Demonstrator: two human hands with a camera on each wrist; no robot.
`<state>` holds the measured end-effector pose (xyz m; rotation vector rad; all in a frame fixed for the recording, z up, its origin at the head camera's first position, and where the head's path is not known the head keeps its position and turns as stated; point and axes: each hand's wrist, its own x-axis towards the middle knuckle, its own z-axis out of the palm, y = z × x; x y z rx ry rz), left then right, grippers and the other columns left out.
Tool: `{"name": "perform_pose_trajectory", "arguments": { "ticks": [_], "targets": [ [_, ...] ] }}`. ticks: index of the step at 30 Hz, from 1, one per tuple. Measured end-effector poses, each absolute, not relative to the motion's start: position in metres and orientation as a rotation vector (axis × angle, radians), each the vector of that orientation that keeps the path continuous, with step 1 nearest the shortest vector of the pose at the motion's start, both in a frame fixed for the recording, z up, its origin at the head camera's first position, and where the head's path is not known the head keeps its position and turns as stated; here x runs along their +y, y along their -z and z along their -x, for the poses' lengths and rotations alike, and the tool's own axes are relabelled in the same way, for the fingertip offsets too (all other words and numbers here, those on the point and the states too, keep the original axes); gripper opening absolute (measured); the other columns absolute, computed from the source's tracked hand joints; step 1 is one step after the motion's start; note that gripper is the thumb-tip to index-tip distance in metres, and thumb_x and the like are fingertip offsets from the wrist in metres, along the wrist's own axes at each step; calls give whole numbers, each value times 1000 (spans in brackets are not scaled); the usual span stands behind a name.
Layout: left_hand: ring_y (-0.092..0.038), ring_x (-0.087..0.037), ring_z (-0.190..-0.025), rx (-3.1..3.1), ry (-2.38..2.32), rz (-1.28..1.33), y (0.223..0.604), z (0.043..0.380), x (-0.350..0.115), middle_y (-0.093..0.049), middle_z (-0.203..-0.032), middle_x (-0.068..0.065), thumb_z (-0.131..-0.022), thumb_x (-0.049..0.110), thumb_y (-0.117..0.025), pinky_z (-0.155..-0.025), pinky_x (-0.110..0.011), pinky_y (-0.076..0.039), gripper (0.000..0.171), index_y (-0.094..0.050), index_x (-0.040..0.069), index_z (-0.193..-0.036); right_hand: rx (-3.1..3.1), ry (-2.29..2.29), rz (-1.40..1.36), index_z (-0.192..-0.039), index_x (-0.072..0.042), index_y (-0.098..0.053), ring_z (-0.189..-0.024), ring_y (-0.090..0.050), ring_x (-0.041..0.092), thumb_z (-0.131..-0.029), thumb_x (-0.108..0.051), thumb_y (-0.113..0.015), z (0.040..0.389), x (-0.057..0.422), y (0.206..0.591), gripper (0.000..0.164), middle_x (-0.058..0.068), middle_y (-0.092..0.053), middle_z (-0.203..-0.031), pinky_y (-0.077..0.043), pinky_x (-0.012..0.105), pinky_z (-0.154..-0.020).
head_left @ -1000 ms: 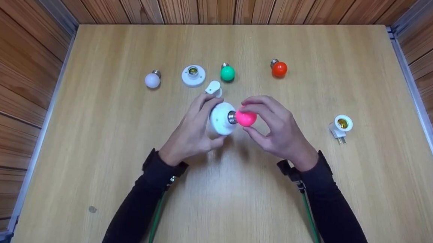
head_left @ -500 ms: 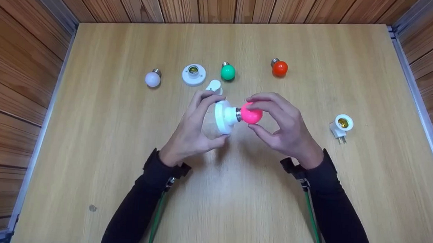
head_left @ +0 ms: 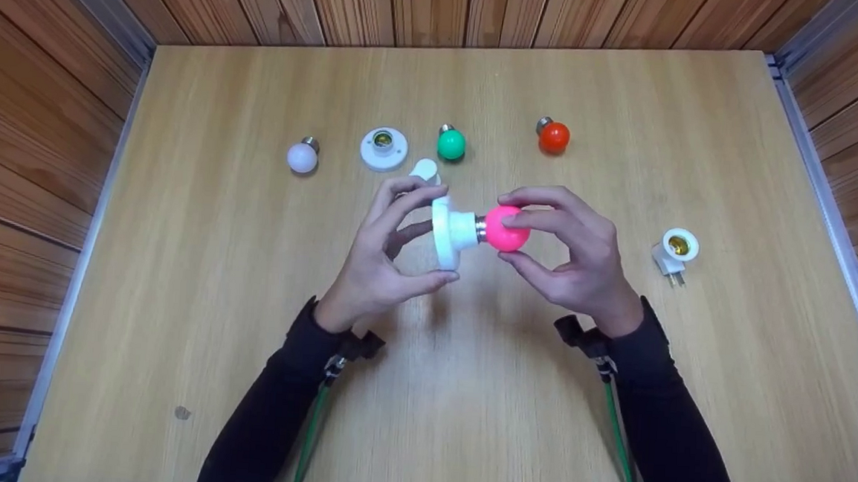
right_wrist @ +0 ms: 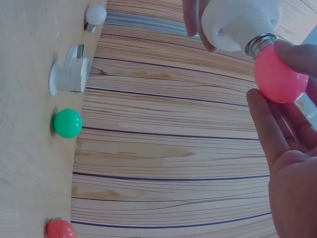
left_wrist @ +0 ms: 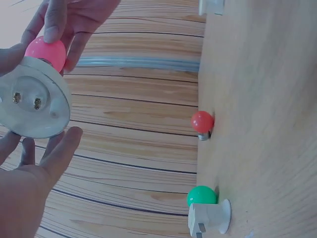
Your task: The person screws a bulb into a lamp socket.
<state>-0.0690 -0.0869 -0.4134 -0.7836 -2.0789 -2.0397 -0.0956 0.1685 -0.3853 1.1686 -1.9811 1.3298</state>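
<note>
Above the table, my left hand (head_left: 380,249) grips a white round lamp holder (head_left: 453,231) by the rim of its base, thumb below and fingers above. My right hand (head_left: 573,253) pinches a pink light bulb (head_left: 506,229) by its globe. The bulb's metal screw base points left and sits at the mouth of the lamp holder; part of its thread still shows in the right wrist view. In the left wrist view, the holder's hollow underside with two metal contacts faces the camera.
Behind the hands lie a white bulb (head_left: 302,157), a second round lamp holder (head_left: 383,149), a green bulb (head_left: 451,144) and a red bulb (head_left: 554,137). A white plug-in socket (head_left: 425,171) is partly hidden by my left fingers. Another plug-in socket (head_left: 675,252) stands at right.
The lamp holder has turned from facing up to lying sideways. Both hands have shifted slightly right, and the bulb's base has come into line with the holder's mouth.
</note>
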Motion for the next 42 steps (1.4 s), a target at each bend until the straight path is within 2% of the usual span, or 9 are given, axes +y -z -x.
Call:
{"name": "perform_pose_trajectory", "arguments": {
  "ticks": [5,10,16,26,33,37,39,42],
  "targets": [
    [-49,-25,-139,-2055,2048,793,411,67,-87,-41,-146,-25,-74,-5,-92,-112,-42,-60,85,-51,-7,-149,-1950,-1367,-1166,-107,3,-75,-109,-75,25,-79,1,-88,96,168,387,31,24,-74,-113,-61,24,-106],
    [-50,-26,-137,-2035,2019,822,411,68,-87,-41,-144,-26,-73,-5,-92,-111,-43,-60,85,-52,-9,-147,-1910,-1395,-1157,-105,4,-75,-107,-75,25,-78,2,-88,96,167,387,30,25,-74,-111,-62,26,-103],
    [-49,-26,-137,-2028,1999,847,413,69,-88,-41,-143,-27,-72,-6,-93,-111,-44,-60,84,-52,-10,-146,-1882,-1417,-1167,-103,5,-76,-106,-75,25,-80,0,-87,96,167,386,26,25,-74,-110,-62,25,-103],
    [-48,-25,-139,-2031,1978,870,414,69,-88,-41,-143,-26,-74,-4,-92,-114,-44,-58,82,-53,-9,-146,-1939,-1430,-1161,-107,5,-75,-107,-74,26,-80,-3,-88,98,169,387,31,25,-74,-112,-62,24,-103],
    [-49,-26,-138,-2033,1951,881,414,68,-87,-41,-143,-26,-75,-2,-92,-114,-45,-58,80,-54,-9,-146,-2026,-1614,-1107,-112,7,-74,-109,-73,16,-69,14,-85,95,170,386,45,26,-72,-113,-65,24,-97],
    [-51,-26,-137,-2042,1928,873,414,68,-87,-41,-143,-26,-76,-1,-92,-115,-44,-58,78,-55,-8,-145,-2079,-1677,-1056,-114,8,-73,-107,-73,13,-70,18,-84,92,170,385,47,26,-71,-112,-65,23,-93],
    [-52,-26,-136,-2044,1918,874,414,67,-86,-40,-142,-26,-76,0,-92,-115,-43,-58,78,-56,-8,-145,-2102,-1704,-1027,-115,9,-73,-107,-73,11,-70,18,-83,91,170,384,47,24,-72,-111,-66,22,-91],
    [-53,-25,-134,-2044,1900,884,413,67,-86,-40,-142,-25,-77,1,-92,-116,-42,-57,77,-57,-7,-145,-2152,-1745,-977,-116,9,-72,-106,-72,11,-73,17,-83,90,171,382,46,11,-74,-113,-66,23,-88]
  ]
}}
